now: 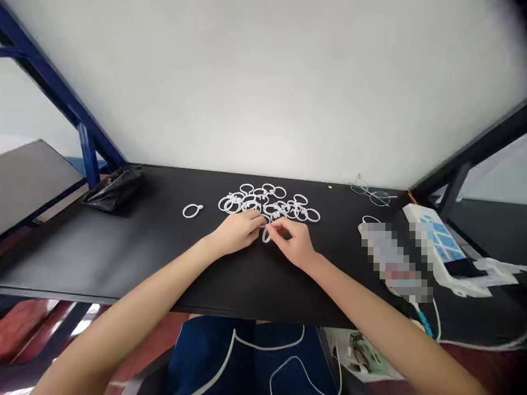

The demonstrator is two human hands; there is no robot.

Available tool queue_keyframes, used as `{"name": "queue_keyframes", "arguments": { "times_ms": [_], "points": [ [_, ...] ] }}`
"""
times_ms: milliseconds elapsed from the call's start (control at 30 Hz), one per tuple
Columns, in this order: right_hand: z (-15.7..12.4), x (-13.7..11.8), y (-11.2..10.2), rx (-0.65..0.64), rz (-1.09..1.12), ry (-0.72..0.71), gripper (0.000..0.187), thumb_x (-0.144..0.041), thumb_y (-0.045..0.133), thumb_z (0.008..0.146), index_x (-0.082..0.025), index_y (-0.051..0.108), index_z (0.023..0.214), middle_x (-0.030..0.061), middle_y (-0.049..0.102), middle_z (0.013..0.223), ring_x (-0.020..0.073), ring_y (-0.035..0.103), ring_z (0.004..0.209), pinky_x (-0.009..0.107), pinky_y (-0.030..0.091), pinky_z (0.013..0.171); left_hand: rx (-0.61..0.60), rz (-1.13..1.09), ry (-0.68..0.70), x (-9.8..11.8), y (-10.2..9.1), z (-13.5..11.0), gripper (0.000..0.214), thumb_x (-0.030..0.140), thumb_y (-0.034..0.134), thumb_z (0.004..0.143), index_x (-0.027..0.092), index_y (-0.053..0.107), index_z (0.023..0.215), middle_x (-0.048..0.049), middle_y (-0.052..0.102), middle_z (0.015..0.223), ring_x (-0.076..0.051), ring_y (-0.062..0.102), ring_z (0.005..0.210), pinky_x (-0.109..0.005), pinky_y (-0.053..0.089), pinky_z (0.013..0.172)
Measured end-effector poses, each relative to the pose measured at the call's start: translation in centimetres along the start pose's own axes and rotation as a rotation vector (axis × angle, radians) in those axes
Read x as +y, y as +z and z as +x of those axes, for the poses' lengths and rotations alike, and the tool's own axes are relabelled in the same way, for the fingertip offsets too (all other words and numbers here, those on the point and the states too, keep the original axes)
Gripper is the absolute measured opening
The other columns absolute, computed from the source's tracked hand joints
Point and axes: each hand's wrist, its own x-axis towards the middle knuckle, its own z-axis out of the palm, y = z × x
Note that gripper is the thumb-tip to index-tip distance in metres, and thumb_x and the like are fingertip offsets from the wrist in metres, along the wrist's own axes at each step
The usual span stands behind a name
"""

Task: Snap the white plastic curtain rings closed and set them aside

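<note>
Several white rings (pixel 233 206), which look like plastic curtain rings with a small eyelet on each, lie in a loose heap on the black table (pixel 164 258). In front of the heap, my left hand (pixel 242 231) and my right hand (pixel 293 240) meet with fingertips pinched together. A single white ring (pixel 266 235) hangs from between them, and both hands seem closed on its upper part. My fingers hide the exact grip. Off to the left of the heap lies one separate white ring (pixel 190 211).
A black plastic bag (pixel 114 189) sits at the back left. On the right are eyeglasses (pixel 370 195), a blurred-out phone (pixel 393 260) with a cable, and a white power strip (pixel 438 247). A white wall (pixel 255 99) rises behind the table. White cords (pixel 269 348) cross my lap.
</note>
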Motion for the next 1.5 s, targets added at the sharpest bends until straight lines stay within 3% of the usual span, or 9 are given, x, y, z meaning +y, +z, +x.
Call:
{"name": "queue_keyframes", "arguments": {
  "times_ms": [1267, 1500],
  "points": [
    [0.0, -0.27, 0.02, -0.036, 0.025, 0.007, 0.016, -0.025, 0.058, 0.091, -0.02, 0.059, 0.076, -0.002, 0.063, 0.062, 0.0105, 0.057, 0.053, 0.022, 0.048, 0.054, -0.011, -0.061, -0.006, 0.57, -0.4, 0.06, 0.013, 0.021, 0.047, 0.092, 0.018, 0.059, 0.091, -0.0016, 0.058, 0.086, -0.011, 0.054, 0.066, -0.023, 0.034, 0.052],
    [-0.01, -0.3, 0.02, -0.018, 0.035, 0.026, 0.014, -0.026, 0.056, 0.091, -0.02, 0.06, 0.079, -0.0016, 0.062, 0.063, 0.011, 0.057, 0.054, 0.023, 0.049, 0.055, -0.004, -0.115, 0.036, 0.81, -0.83, -0.07, 0.026, 0.035, 0.056, 0.088, 0.017, 0.058, 0.106, -0.0059, 0.059, 0.104, -0.012, 0.058, 0.07, -0.023, 0.04, 0.054]
  ]
}}
